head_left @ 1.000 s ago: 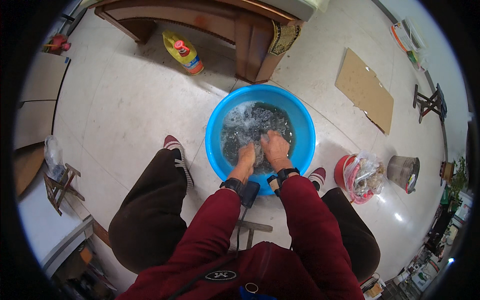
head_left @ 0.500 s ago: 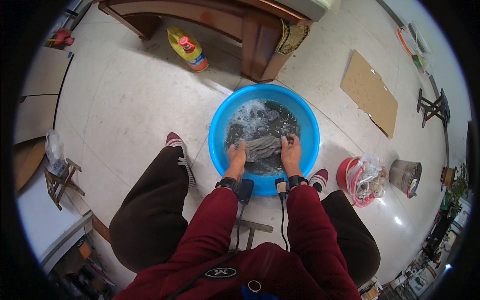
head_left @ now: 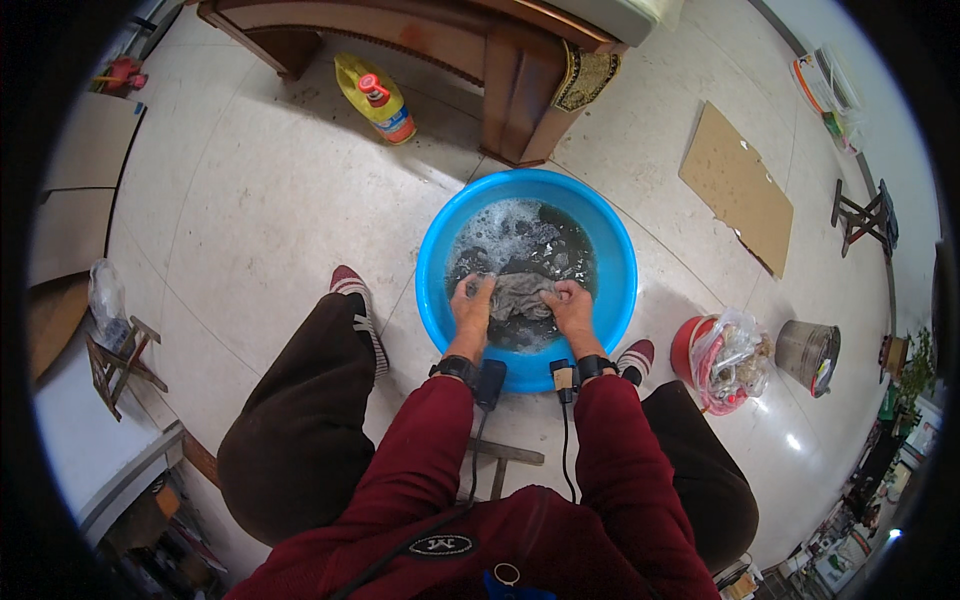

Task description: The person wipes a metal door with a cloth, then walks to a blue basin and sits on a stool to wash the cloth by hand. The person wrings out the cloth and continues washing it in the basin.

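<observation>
A round blue basin stands on the floor between my feet, filled with dark soapy water and foam. A wet grey cloth is bunched just above the water near the basin's front. My left hand grips its left end and my right hand grips its right end, fists closed and close together. Both wrists carry black straps with small devices, and my sleeves are dark red.
A yellow detergent bottle lies by a brown wooden cabinet behind the basin. A red bucket with a plastic bag and a metal pot stand to the right. A cardboard sheet lies beyond. A small wooden stool is at left.
My hands have come together again on the grey cloth, lifting it into a bunch at the front of the basin; half a second ago they were spread apart in the water.
</observation>
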The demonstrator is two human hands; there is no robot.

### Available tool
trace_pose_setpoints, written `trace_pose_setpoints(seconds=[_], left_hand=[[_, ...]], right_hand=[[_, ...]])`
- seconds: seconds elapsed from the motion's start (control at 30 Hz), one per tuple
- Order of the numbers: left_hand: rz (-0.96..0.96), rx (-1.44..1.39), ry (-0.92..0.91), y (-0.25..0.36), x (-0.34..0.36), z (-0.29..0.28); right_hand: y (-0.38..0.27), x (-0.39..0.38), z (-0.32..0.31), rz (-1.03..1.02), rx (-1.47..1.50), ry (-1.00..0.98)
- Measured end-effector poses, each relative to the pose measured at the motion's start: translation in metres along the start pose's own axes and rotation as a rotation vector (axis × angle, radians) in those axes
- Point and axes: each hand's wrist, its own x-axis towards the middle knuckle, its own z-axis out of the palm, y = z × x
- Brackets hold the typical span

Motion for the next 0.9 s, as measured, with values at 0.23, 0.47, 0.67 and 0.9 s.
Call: trace_pose_setpoints(seconds=[0.23,0.47,0.67,0.9], left_hand=[[0.177,0.34,0.091,-0.001,-0.003,0.0],[-0.16,-0.051,0.037,-0.001,-0.001,0.0],[-0.254,-0.551,-0.122,0.005,0.004,-0.002],[-0.328,-0.298,-0.174,-0.009,0.003,0.022]], right_hand=[[-0.013,0.005,-0.029,-0.109,-0.098,0.241],[-0.033,-0.016,0.033,-0.168,-0.101,0.196],[-0.079,-0.059,0.056,-0.557,-0.022,-0.024],[-0.092,-0.036,0.048,-0.394,-0.441,0.158]])
